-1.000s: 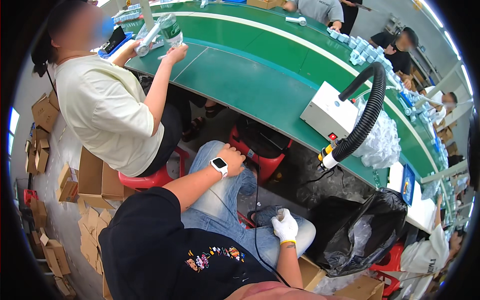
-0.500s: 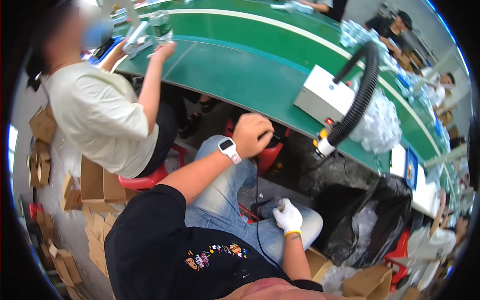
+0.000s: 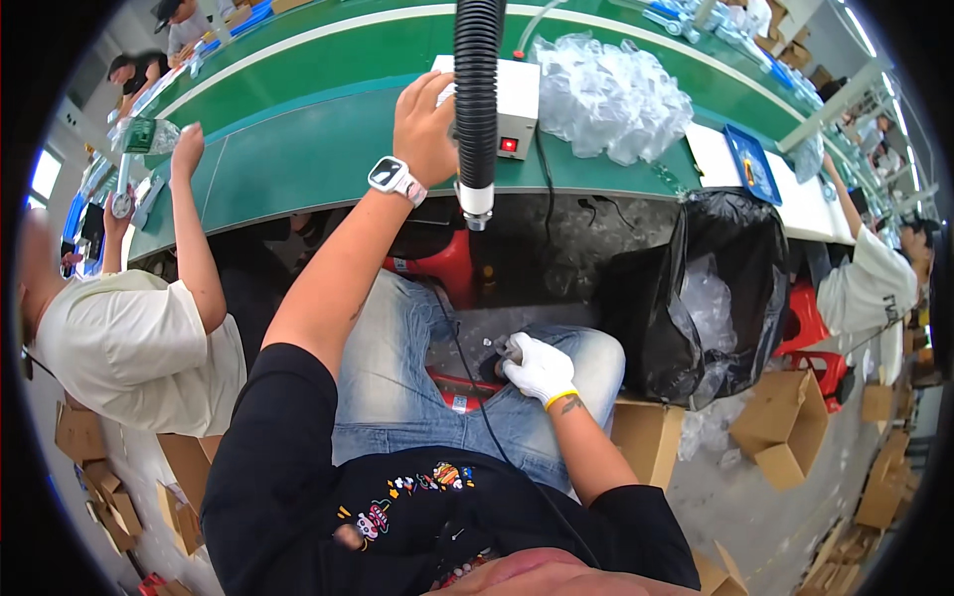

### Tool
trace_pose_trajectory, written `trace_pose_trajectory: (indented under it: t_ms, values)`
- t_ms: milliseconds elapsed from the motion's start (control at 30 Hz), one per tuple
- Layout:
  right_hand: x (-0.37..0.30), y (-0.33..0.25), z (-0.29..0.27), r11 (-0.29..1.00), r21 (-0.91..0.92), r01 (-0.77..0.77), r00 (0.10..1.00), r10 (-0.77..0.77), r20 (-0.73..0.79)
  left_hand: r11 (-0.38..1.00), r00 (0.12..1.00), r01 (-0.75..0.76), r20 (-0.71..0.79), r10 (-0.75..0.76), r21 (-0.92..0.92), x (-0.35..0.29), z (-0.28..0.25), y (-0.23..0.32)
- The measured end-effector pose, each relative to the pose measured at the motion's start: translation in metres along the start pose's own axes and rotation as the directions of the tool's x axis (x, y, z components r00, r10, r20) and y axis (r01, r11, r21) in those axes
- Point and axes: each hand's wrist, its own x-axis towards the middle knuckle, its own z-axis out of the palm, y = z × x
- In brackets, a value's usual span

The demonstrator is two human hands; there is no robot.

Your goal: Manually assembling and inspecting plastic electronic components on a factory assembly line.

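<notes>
My bare left hand, with a white watch on the wrist, reaches forward to a white box-shaped machine on the green bench. Its fingers are stretched out at the machine's left side, with nothing seen in them. A black corrugated hose with a white and metal end hangs in front, hiding part of the hand and the machine. A red lit switch shows on the machine's front. In a white glove, my right hand rests closed on my right thigh. Something small and greyish shows at its fingertips, too unclear to name.
A heap of clear plastic pieces lies right of the machine. Further right is a blue tray. A black bin bag stands below, near an open carton. On the left a co-worker holds a clear bottle.
My view has swung right, bringing the machine ahead of me. My left hand has gone from above my lap to the machine. The right hand stays on my thigh.
</notes>
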Motion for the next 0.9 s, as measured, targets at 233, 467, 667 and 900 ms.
trace_pose_trajectory:
  t_ms: [233, 467, 667, 900]
  values:
    - [-0.017, 0.004, -0.005, 0.999, 0.040, -0.006, 0.996, 0.009, -0.084, 0.999, 0.996, 0.046, 0.074, -0.047, 0.017, -0.022, 0.038, 0.001]
    - [-0.019, 0.054, 0.007, 0.604, 0.762, 0.234, 0.926, 0.100, -0.363, 0.992, 0.993, 0.068, 0.084, -0.077, 0.108, -0.016, 0.032, 0.012]
    - [-0.022, 0.087, -0.035, 0.868, 0.495, -0.037, 0.779, 0.335, -0.529, 0.983, 0.990, 0.065, 0.111, -0.084, 0.170, -0.017, 0.027, 0.015]
    - [-0.018, 0.095, -0.013, 0.944, 0.020, -0.331, 0.841, 0.304, -0.447, 0.982, 0.989, 0.060, 0.125, -0.083, 0.180, -0.021, 0.020, 0.018]
